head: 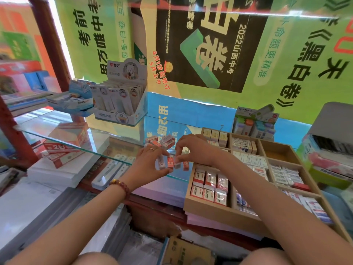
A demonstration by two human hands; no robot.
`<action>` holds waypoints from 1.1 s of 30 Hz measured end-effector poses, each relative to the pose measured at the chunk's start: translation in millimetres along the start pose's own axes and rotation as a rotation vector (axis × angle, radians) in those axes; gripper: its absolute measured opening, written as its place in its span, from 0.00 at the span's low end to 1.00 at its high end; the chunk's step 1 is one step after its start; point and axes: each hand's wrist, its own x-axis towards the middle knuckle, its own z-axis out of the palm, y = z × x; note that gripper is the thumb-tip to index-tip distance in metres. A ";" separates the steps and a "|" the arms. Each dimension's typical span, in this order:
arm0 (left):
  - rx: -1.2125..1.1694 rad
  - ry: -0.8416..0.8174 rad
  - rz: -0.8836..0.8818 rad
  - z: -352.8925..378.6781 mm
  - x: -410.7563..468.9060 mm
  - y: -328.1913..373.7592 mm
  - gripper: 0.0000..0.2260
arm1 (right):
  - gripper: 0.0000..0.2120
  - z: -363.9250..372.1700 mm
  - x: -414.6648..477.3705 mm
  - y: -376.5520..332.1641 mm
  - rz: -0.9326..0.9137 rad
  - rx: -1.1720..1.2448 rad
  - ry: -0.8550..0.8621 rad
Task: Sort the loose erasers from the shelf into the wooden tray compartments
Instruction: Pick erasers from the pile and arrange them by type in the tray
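Spanning the view from left to right, the clear glass shelf [57, 134] carries the work. At its right end, just below its front edge, sits the pale wooden tray [208, 209], divided into compartments. Its nearest left compartment is already packed with upright red-and-white 2B erasers [209, 186]. A far compartment [278, 152] shows a bare wooden floor.

Both hands meet over the shelf's front edge, just left of the tray. The left hand [150, 161] has its fingers curled, with thumb and fingertips pinching one end of a short row of erasers [170, 162], small blocks in red-and-white paper sleeves. The right hand [193, 150] is bent at the knuckles and pinches the other end, so the row is squeezed between the two. Just behind them a loose heap of erasers [160, 141] in the same kind of sleeve lies on the glass.

These blocks look very light and firm enough to take a squeeze. The glossy sleeves are probably slick, so a row held only by end pressure could buckle in the middle and scatter. Gripping the long flat faces, or carrying fewer at once, would likely be safer. The smooth glass offers little friction, so sliding the row to the edge should be easy.
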 end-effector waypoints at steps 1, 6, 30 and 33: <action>-0.009 0.008 -0.004 0.3 1.0 0.7 0.27 | 0.07 -1.6 -2.4 -1.6 0.013 -0.025 -0.007; -0.055 0.005 -0.011 2.7 1.6 -0.1 0.25 | 0.28 1.7 -7.0 -10.8 0.107 -0.292 -0.114; -0.128 0.014 -0.008 4.3 3.8 2.1 0.20 | 0.30 4.9 3.1 -11.7 0.193 -0.314 -0.198; -0.129 -0.003 -0.008 6.9 4.6 3.5 0.19 | 0.38 -2.4 4.8 -12.5 0.305 -0.241 -0.285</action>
